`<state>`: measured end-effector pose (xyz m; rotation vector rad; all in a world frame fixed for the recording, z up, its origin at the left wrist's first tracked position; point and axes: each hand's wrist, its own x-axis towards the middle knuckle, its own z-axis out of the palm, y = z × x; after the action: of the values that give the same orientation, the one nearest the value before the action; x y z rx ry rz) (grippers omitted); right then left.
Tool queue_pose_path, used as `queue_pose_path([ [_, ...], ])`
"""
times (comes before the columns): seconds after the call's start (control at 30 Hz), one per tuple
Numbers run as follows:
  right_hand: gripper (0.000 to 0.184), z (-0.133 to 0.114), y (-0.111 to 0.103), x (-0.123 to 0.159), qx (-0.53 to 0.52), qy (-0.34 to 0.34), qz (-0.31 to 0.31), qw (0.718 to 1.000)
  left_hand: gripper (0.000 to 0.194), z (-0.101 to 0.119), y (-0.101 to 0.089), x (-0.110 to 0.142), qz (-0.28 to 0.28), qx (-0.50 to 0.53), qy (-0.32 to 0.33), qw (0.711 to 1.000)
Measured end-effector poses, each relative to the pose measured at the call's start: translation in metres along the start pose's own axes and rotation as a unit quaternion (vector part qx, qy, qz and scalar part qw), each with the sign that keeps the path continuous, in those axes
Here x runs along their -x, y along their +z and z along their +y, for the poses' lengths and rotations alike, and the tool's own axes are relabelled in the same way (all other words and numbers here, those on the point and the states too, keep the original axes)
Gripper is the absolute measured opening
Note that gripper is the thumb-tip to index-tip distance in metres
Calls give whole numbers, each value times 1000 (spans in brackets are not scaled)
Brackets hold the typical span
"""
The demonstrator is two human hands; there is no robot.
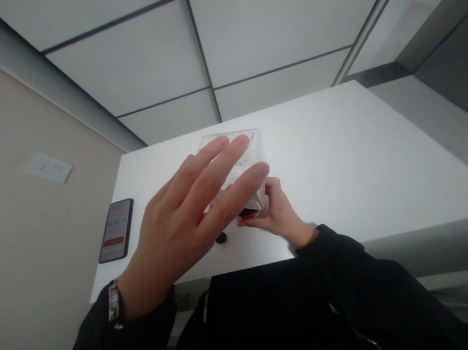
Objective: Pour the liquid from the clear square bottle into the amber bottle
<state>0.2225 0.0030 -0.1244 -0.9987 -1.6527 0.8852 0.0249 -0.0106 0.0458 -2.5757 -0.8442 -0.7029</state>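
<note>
A clear plastic box point(251, 142) stands on the white table point(336, 153), with something dark red at its near bottom corner. My left hand point(189, 214) is raised in front of the box with its fingers stretched out and together, holding nothing; it hides most of the box. My right hand point(276, 214) is curled against the box's lower right corner, fingers pressed on it. A small black round piece point(221, 238) lies on the table just in front of the box.
A black phone point(116, 229) with a lit screen lies at the table's left edge beside the beige wall. A wall socket point(49, 168) sits on that wall. Tiled floor lies beyond the table's far edge.
</note>
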Motion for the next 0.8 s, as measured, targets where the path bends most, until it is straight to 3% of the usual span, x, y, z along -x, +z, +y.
queue_pose_path([
  [0.23, 101, 0, 0, 0, 2, 7, 2, 1000, 74, 1, -1, -1, -8, 21, -16, 1000],
  [0.43, 101, 0, 0, 1, 1, 3, 0, 1000, 55, 1, -1, -1, -2, -3, 7, 1000],
  [0.67, 101, 0, -1, 0, 6, 5, 1, 1000, 63, 1, -1, -1, -5, -6, -5, 1000],
  [0.8, 102, -1, -2, 0, 8, 2, 2, 1000, 53, 0, 0, -1, 2, -15, 4, 1000],
])
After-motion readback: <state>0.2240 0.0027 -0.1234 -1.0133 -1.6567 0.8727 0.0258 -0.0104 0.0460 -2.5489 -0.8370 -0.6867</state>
